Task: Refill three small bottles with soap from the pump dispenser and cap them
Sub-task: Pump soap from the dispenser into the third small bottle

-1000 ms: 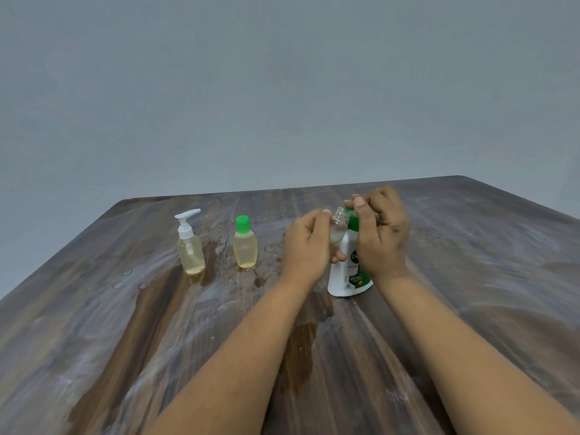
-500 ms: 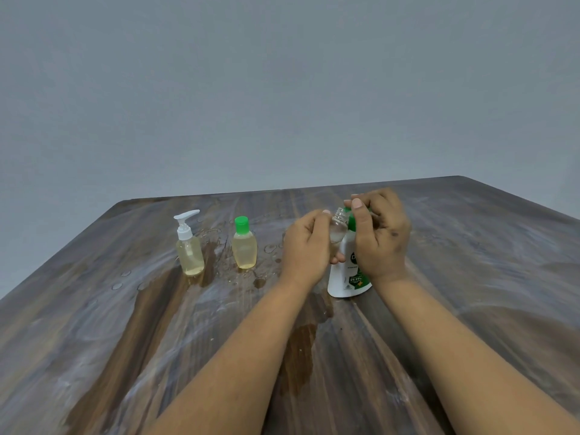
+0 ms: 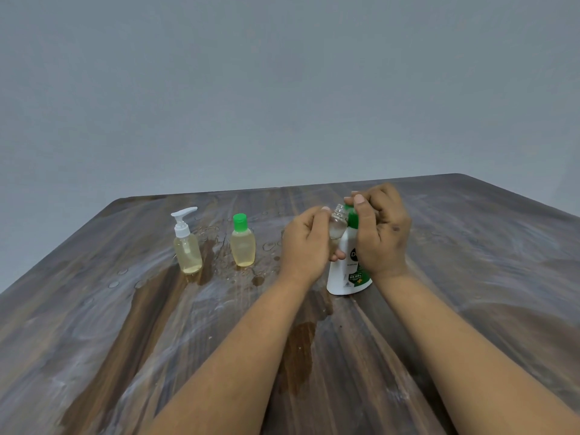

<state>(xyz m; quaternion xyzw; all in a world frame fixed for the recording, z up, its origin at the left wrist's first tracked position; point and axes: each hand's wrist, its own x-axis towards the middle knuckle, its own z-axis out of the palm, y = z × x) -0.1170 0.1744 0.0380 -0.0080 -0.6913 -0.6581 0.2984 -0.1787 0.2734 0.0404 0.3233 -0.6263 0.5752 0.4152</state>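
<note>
A white pump dispenser [image 3: 346, 271] with a green top and label stands on the wooden table [image 3: 470, 277]. My right hand [image 3: 381, 229] curls over its green pump head from above. My left hand [image 3: 306, 241] grips a small clear uncapped bottle [image 3: 338, 224], its threaded neck tilted up against the pump's spout. To the left stand two filled small bottles of yellowish soap: one with a white pump cap [image 3: 186, 246], one with a green cap [image 3: 242, 243]. The spout itself is hidden by my fingers.
Water drops and wet patches lie on the table around the two filled bottles and in front of the dispenser [image 3: 298, 350]. A plain grey wall rises behind the table's far edge.
Almost nothing differs; my right hand has shifted very slightly on the pump head while the left keeps the clear bottle at the spout.
</note>
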